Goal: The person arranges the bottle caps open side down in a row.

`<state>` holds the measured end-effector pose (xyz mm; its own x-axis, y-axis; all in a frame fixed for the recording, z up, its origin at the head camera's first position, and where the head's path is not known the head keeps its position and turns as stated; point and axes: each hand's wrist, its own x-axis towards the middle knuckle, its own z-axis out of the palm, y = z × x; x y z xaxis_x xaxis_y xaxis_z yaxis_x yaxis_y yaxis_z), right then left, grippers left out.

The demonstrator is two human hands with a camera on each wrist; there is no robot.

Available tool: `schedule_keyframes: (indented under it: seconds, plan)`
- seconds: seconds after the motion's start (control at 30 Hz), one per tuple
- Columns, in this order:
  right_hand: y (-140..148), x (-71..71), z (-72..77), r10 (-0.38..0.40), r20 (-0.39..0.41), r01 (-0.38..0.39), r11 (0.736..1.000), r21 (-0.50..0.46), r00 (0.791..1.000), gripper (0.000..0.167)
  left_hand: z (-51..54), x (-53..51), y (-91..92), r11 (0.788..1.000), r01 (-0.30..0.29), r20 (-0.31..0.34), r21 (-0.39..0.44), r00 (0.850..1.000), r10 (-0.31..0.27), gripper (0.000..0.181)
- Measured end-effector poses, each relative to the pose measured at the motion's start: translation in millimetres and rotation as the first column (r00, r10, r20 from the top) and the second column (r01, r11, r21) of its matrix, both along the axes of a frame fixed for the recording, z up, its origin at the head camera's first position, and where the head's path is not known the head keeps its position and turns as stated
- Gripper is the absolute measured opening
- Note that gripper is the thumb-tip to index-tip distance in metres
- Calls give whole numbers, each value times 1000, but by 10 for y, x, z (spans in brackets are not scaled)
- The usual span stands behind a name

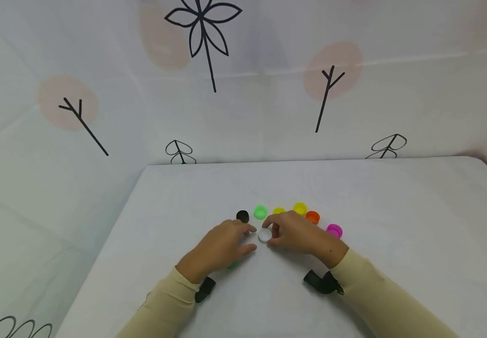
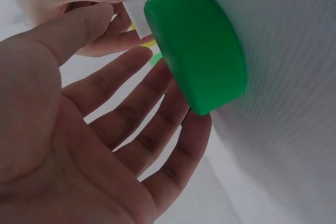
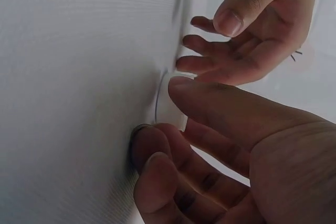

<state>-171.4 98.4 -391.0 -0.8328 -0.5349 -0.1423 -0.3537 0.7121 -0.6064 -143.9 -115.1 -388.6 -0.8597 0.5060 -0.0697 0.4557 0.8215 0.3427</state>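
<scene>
Cap (image 1: pixel 264 235), white, is on or just above the tabletop (image 1: pixel 416 225), nearer its left edge than its right. We observe the right hand (image 1: pixel 296 232) pinching it between thumb and fingers. The left hand (image 1: pixel 220 244) is just beside it, thumb and fingers apart. Near that hand we find a green cap (image 2: pixel 199 51). Toward the far edge, from left to right, we locate a black cap (image 1: pixel 242 216), a light green cap (image 1: pixel 260 212), two yellow caps (image 1: pixel 300 208) and an orange cap (image 1: pixel 312 217); a magenta cap (image 1: pixel 334 230) lies farther toward the right edge.

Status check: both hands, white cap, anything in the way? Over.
Right hand pinches white cap. Left hand beside it, holding nothing. Dark green cap near left hand, not between the hands.
</scene>
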Motion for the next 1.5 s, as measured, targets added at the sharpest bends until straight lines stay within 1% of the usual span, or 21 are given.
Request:
schedule_keyframes:
  seconds: [0.17, 0.3, 0.47, 0.67, 0.77, 0.87, 1.0, 1.1, 1.17, 1.33, 1.5]
  plan:
    - [-48, 15, -27, -18, 18, 18, 1000, 0, 1000, 33, -22, 13, 18, 999, 1, -5, -45, 1000, -1, 44]
    - [-75, 17, -58, -28, 43, 29, 1000, -8, 999, 33, -30, 31, 30, 998, 6, -7, -60, 1000, -7, 43]
    - [-88, 18, -78, -42, 30, 42, 999, -1, 999, 33, -15, 40, 31, 998, 9, -30, -65, 999, -11, 43]
    - [-92, 38, -84, -43, 52, 43, 999, 1, 998, 33, -35, 53, 30, 997, 0, -12, -82, 1000, -1, 44]
    - [-92, 43, -76, -35, 46, 35, 999, 0, 998, 33, -31, 50, 30, 996, 9, -29, -86, 1000, -12, 43]
    - [-85, 41, -58, -25, 23, 25, 1000, -7, 999, 32, -17, 39, 31, 996, 17, -48, -87, 999, -21, 43]
    - [-74, 31, -39, -8, -3, 8, 1000, -20, 1000, 31, -3, 29, 30, 997, 22, -50, -72, 998, -26, 42]
    - [-62, 27, -38, 1, -22, -2, 999, -36, 1000, 31, -2, 20, 26, 999, 25, -38, -43, 999, -27, 41]
    - [-54, 22, -35, 8, -38, -10, 999, -50, 999, 29, 5, 16, 23, 999, 31, -42, -16, 999, -32, 40]
    - [-40, 10, -34, 23, -53, -28, 995, -94, 998, 26, 28, 11, 18, 998, 46, -80, 32, 996, -43, 36]
    - [-33, 11, -29, 25, -37, -31, 988, -149, 999, 27, 37, -8, 20, 996, 35, -124, 79, 992, -25, 31]
